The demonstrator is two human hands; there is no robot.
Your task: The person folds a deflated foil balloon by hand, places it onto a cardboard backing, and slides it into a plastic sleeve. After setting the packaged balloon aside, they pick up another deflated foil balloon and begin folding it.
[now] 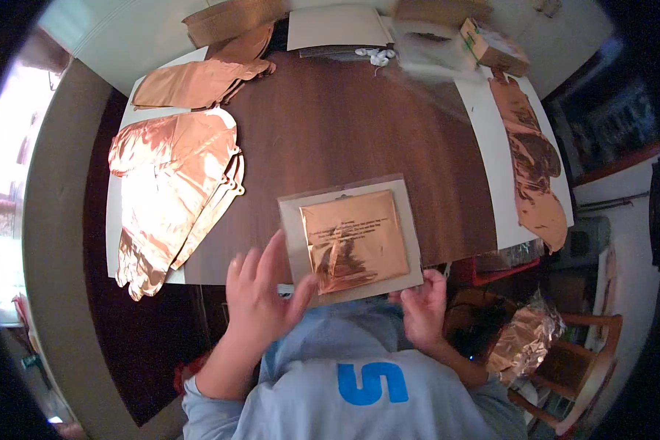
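Note:
A flat clear bag [414,242] with a pale card and a folded copper-coloured foil piece [363,213] inside is held above the table's front edge. Small dark print runs across its face. My right hand [425,304] pinches the bag's lower right corner between thumb and fingers. At the bag's lower left, my left hand [260,290] has its fingers spread, with the thumb against the bag's edge.
Flat copper foil shapes [169,176] lie on white sheets at the table's left. Another foil strip [528,147] is at the right. A small box [495,51] and clear plastic sit at the back right. Crumpled foil [524,341] rests by a wooden chair [601,352].

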